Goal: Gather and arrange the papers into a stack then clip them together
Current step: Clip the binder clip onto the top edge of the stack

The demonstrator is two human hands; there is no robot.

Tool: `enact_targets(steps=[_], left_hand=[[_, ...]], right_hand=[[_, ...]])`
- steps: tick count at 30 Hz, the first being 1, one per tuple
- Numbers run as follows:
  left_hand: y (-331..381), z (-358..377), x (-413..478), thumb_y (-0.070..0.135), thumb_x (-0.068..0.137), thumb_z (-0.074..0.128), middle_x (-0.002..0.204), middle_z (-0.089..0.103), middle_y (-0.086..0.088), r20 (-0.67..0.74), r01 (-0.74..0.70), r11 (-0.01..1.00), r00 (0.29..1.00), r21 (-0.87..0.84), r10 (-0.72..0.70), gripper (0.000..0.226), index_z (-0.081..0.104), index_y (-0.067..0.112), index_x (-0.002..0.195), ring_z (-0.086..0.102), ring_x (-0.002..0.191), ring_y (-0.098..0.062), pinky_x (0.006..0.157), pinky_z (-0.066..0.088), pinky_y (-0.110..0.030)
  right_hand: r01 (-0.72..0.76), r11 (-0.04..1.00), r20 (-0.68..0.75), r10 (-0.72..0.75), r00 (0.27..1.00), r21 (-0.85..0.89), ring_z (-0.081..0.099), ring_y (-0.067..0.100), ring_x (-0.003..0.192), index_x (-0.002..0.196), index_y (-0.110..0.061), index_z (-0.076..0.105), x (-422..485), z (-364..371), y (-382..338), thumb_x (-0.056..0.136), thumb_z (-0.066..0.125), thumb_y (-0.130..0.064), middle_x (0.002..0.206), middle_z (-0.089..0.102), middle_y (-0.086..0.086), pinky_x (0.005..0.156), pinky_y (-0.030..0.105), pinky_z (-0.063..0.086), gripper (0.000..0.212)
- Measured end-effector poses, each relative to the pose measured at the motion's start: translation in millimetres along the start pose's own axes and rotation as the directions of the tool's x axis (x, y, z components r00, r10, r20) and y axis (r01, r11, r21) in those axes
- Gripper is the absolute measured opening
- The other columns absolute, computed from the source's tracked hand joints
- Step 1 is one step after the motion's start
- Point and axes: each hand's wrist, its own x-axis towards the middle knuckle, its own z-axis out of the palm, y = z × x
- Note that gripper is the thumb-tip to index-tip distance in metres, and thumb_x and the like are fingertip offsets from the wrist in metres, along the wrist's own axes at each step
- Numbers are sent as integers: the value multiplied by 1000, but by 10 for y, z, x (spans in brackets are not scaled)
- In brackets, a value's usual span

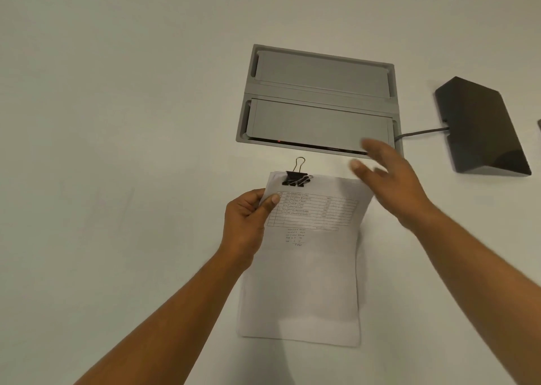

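Now the left hand grasps the upper left edge of the stack of papers, with the thumb pressed on the top sheet and the other fingers curled under it. The right hand is released, its fingers spread and blurred, and it hovers over the upper right corner of the stack; I cannot tell if it touches the paper.

The papers are thin white sheets, rectangular, with edges almost even. The long axis runs from near the person toward the far side of the table, and the top edge points away from the person. On the top sheet there is a printed grid with rows of numbers and names; the word "STORE" can be read in some rows, the rest is too small. Under the grid are some handwritten lines, not readable.

A black binder clip of metal, with thin wire handles, grips the top edge near the left corner; one handle stands up.

Beyond the stack, a grey rectangular cable hatch with two flat lids is set into the smooth pale table. To the right lies a dark wedge-shaped device, and its cable goes to the hatch.
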Motion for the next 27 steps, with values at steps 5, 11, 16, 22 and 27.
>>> enact_targets(steps=[5,11,16,22,27], left_hand=[[44,-35,-25,19,94,63,102,78,-7,48,40,996,998,-77,-36,17,75,13,104,75,92,-26,77,62,-37],[6,-89,5,22,95,60,111,76,-7,45,118,973,993,-198,-111,23,72,13,111,73,102,-24,86,59,-41],[-240,-226,-35,14,95,62,107,77,-4,-14,244,954,969,171,-245,19,70,11,112,74,95,-20,87,60,-38],[-320,-311,34,11,89,70,99,74,-4,-63,202,875,979,440,-194,18,72,13,107,71,93,-22,80,56,-26],[-301,-253,58,19,85,75,90,71,-1,-120,173,751,985,637,-125,18,72,10,99,65,82,-17,76,51,-24]], right_hand=[[-452,666,187,432,882,594,64,31,110,126,-13,62,-445,145,789,72,59,-72,121,69,11,106,53,44,80],[-354,723,144,338,930,593,72,29,103,116,-11,68,-999,449,986,78,74,-37,110,76,10,76,29,59,47],[-377,739,56,420,906,559,72,25,101,115,-16,69,-936,579,976,98,55,-14,108,77,4,90,41,55,22],[-400,826,-63,460,886,398,67,24,101,113,-17,67,-552,610,865,100,51,-20,107,72,0,84,33,52,21],[-345,938,-228,332,915,-19,66,27,100,118,-9,66,-475,587,811,93,61,-21,109,71,6,82,29,48,28]])
